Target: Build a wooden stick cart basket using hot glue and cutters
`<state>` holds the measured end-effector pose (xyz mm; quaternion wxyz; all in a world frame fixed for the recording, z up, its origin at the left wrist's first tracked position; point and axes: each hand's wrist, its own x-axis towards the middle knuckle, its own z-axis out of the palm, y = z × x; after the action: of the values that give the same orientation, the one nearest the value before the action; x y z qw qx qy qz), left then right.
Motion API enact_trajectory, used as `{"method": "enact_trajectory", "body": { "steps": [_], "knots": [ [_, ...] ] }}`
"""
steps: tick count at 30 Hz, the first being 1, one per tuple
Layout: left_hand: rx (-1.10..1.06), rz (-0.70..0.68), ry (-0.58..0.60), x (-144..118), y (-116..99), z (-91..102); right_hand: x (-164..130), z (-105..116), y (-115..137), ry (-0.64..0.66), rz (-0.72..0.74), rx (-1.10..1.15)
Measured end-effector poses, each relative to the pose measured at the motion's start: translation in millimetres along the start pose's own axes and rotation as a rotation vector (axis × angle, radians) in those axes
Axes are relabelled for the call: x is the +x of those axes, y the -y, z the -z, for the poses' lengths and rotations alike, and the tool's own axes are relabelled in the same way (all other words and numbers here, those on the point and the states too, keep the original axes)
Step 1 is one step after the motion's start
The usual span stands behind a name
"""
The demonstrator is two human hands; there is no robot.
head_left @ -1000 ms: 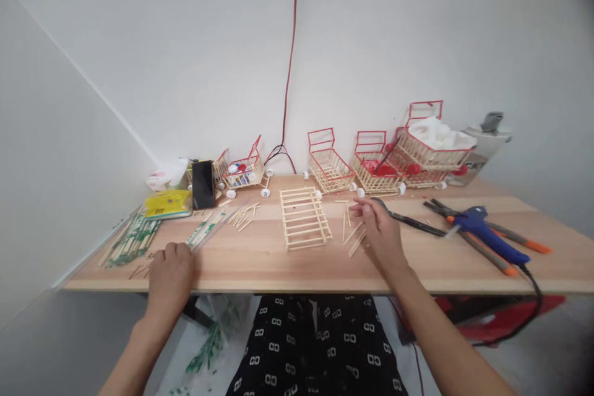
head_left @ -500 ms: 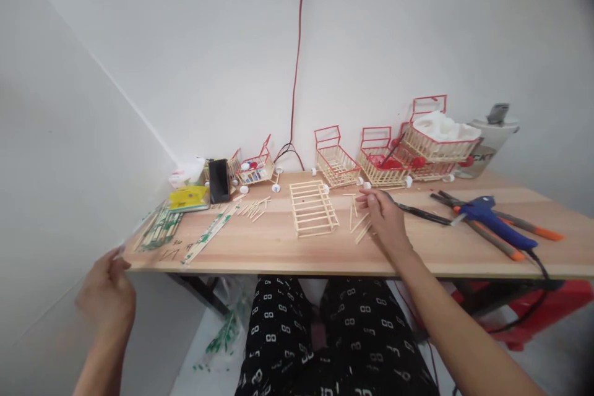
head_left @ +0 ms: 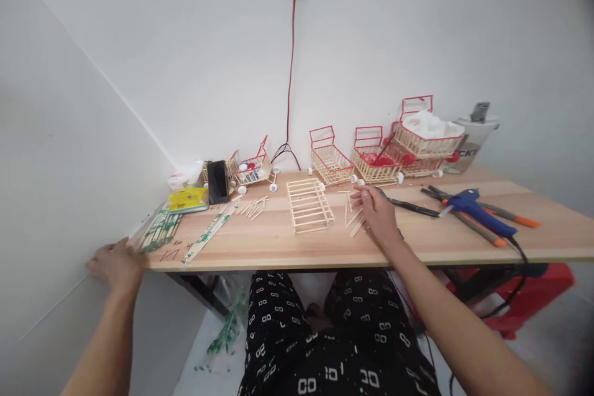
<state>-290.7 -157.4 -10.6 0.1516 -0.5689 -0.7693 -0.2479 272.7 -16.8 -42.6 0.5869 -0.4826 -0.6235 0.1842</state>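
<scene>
My left hand (head_left: 116, 264) rests at the table's left corner by the wall, its fingers loosely apart and partly hidden from view. Beside it lies a bundle of paper-wrapped chopsticks (head_left: 161, 229). My right hand (head_left: 378, 215) is low over the table, fingers stretched out loosely to the left, close to several short wooden sticks (head_left: 355, 223). I see nothing held in it. Between the hands stands a slatted stick frame (head_left: 310, 205). Two wrapped chopsticks (head_left: 210, 235) and a pile of cut sticks (head_left: 252, 206) lie left of the frame.
Small stick shopping carts with red trim (head_left: 331, 164) line the wall. A blue glue gun (head_left: 480, 210) lies across orange-handled pliers (head_left: 520, 219) at right. A black pen-like tool (head_left: 413, 207) lies nearby. A phone (head_left: 218, 182) and yellow packet (head_left: 188, 200) stand at left.
My left hand has moved forward and inward onto the table's left corner, its fingers loosening. My right hand stays by the short sticks. The view has shifted slightly.
</scene>
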Motion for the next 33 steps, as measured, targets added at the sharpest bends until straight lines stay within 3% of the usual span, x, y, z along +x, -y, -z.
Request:
{"method": "enact_trajectory", "body": {
  "steps": [2,4,7,9,15,19,26,33],
  "knots": [
    [0.061,0.102,-0.131,-7,-20,-5.3,0,0,1,-0.001,0.001,0.009],
    [0.071,0.086,-0.138,-14,-44,-13.2,0,1,1,0.002,0.005,0.016],
    [0.030,-0.030,0.006,-16,-76,-26.2,0,1,2,0.001,0.012,0.028],
    [0.060,-0.018,0.128,-10,-90,-32.5,0,1,3,0.001,0.016,0.035],
    [0.155,0.005,0.258,19,-100,-38.6,0,3,5,-0.011,0.015,0.040],
    [0.176,-0.002,0.285,27,-104,-39.9,0,4,6,-0.033,0.007,0.038],
    [0.147,0.001,0.147,15,-107,-36.2,1,3,7,-0.042,0.017,0.047],
    [0.017,0.139,-0.092,5,-122,-21.0,0,3,13,-0.063,0.047,0.068]
  ]
}}
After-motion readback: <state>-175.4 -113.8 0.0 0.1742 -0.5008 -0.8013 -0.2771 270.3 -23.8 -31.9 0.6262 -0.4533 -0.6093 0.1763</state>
